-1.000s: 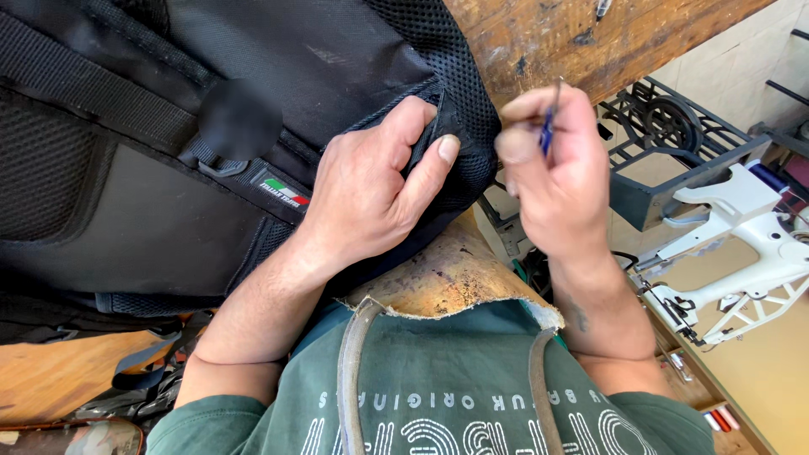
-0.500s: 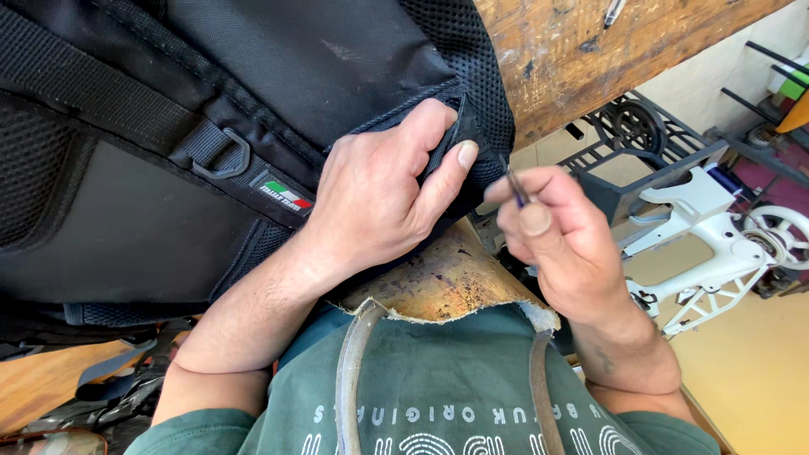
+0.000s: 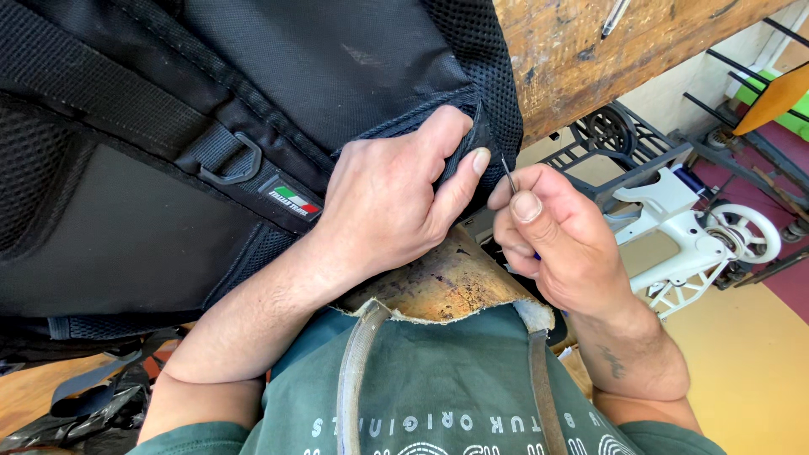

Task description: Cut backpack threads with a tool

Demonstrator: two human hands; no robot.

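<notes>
The mesh edge of a large black fabric backpack (image 3: 253,109), lying on a worn wooden workbench (image 3: 590,50), is pinched by the left hand (image 3: 383,198), while a thin metal needle (image 3: 508,175) is gripped against it by the right hand (image 3: 552,240).

A repair workshop, seen from where I work. A scarred wooden workbench (image 3: 590,59) stands before me, and I wear a stained leather apron (image 3: 438,291). A white sewing machine (image 3: 691,232) lies tipped beside a black cast-iron treadle stand (image 3: 611,139) on the painted floor (image 3: 750,354).
</notes>
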